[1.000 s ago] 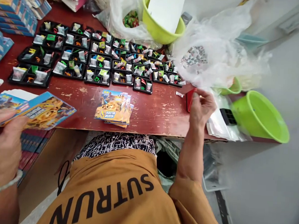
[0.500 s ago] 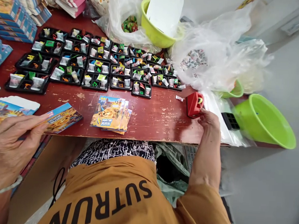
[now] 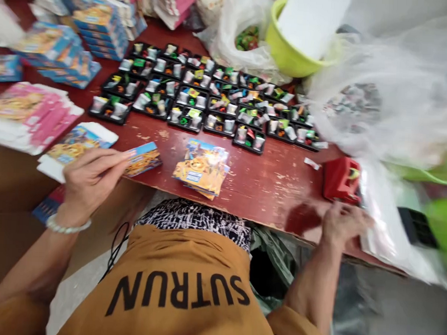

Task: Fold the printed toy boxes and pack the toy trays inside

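Across the scuffed, dark-red tabletop (image 3: 267,190) ran rows of glossy black trays (image 3: 186,123). Beside the angular red tape dispenser (image 3: 335,178), whether the blurred right hand (image 3: 344,224) gripped anything could not be told. Near the front edge, the left hand's (image 3: 93,180) fingers pinched a slim printed cardboard box (image 3: 145,159).

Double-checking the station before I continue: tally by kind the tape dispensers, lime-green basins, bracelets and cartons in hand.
Red tape dispenser: 1
Lime-green basins: 3, two at right blurred
Bead bracelet: 1
Printed carton in the left hand: 1
Total: 6
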The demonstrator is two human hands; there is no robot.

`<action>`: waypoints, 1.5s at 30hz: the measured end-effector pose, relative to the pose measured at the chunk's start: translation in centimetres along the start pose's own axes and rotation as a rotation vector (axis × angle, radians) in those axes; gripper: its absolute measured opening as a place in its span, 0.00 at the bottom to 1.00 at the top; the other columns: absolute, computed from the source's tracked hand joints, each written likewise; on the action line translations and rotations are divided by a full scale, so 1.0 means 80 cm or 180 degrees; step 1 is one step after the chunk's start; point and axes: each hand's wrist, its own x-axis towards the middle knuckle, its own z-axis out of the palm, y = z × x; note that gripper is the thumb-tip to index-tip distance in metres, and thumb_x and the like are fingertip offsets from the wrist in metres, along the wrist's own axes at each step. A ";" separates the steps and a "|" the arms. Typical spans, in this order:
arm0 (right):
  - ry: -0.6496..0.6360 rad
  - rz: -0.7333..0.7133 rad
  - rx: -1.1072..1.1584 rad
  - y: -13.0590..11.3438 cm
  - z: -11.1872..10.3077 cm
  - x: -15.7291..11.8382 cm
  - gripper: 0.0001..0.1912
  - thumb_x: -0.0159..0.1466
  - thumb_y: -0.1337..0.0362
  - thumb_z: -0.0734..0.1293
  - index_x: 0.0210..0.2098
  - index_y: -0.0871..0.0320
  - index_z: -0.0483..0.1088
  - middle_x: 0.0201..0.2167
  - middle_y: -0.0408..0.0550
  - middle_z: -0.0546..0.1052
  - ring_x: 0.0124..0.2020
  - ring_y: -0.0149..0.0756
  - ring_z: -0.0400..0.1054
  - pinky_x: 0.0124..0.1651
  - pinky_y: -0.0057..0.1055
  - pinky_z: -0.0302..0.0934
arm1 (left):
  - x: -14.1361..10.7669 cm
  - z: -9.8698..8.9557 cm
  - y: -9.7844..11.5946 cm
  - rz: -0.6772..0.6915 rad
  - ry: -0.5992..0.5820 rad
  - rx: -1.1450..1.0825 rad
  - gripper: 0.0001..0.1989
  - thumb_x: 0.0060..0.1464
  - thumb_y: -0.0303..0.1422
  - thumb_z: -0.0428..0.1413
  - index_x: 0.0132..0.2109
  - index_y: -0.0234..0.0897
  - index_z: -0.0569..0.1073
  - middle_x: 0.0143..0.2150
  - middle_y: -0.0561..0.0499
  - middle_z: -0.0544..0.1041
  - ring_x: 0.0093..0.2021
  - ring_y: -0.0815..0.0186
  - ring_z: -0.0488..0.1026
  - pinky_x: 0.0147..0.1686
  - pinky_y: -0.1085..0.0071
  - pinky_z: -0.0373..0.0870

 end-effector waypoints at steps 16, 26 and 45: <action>-0.3717 -0.1485 0.3184 -0.334 0.167 -0.335 0.27 0.71 0.54 0.72 0.66 0.51 0.67 0.31 0.38 0.78 0.32 0.33 0.73 0.39 0.32 0.73 | -0.010 0.004 0.022 -0.0152 0.0216 0.0244 0.16 0.65 0.32 0.63 0.59 0.39 0.78 0.48 0.46 0.86 0.45 0.62 0.85 0.48 0.68 0.82; -0.3508 -0.1013 0.3028 -0.325 0.183 -0.354 0.25 0.69 0.52 0.73 0.58 0.51 0.62 0.30 0.39 0.77 0.29 0.33 0.73 0.30 0.30 0.68 | -0.012 0.002 0.012 0.0515 -0.0056 0.0350 0.19 0.68 0.24 0.57 0.62 0.42 0.75 0.50 0.46 0.85 0.48 0.63 0.84 0.52 0.68 0.80; -0.3820 -0.1387 0.2293 -0.335 0.172 -0.353 0.21 0.68 0.53 0.73 0.57 0.53 0.71 0.20 0.34 0.67 0.22 0.32 0.64 0.27 0.30 0.61 | -0.033 -0.059 0.025 -0.1280 0.0164 -0.0562 0.09 0.61 0.34 0.66 0.49 0.42 0.82 0.44 0.51 0.83 0.42 0.64 0.80 0.45 0.68 0.78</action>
